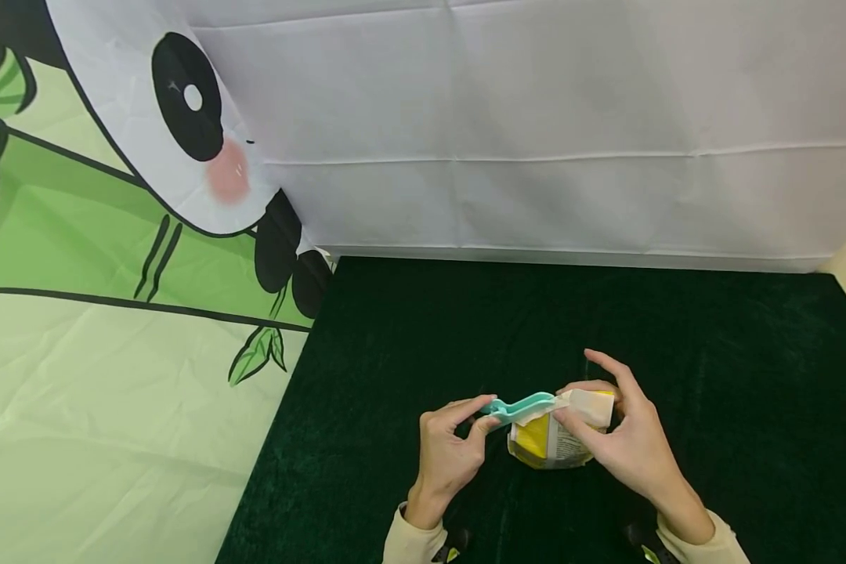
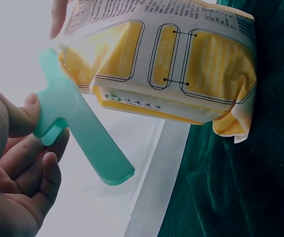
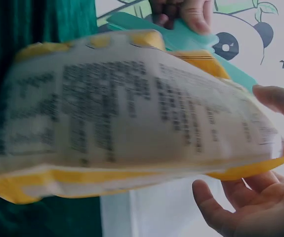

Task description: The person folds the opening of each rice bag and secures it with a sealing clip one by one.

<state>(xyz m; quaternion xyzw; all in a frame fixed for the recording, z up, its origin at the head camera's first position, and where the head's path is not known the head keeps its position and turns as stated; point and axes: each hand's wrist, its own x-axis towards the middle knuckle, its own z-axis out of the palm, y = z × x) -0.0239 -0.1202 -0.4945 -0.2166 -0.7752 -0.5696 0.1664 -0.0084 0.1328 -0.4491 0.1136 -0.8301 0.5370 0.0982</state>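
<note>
My left hand [image 1: 450, 448] pinches a teal plastic bag clip [image 1: 522, 409] between thumb and fingertips. The clip's far end meets the folded top of a yellow and white printed bag [image 1: 533, 439]. My right hand [image 1: 638, 450] holds that top from the right, thumb in front, with the index finger raised. In the left wrist view the bag [image 2: 166, 59] hangs plump, and a long bar of the clip [image 2: 95, 133] points away from it. Dense printing covers the bag's side [image 3: 112, 108] in the right wrist view, where the picture is blurred.
Dark green cloth [image 1: 395, 337] covers the table beneath both hands. Behind it hangs a creased white sheet [image 1: 536, 102]. A green cloth with a panda print [image 1: 183, 133] lines the left side.
</note>
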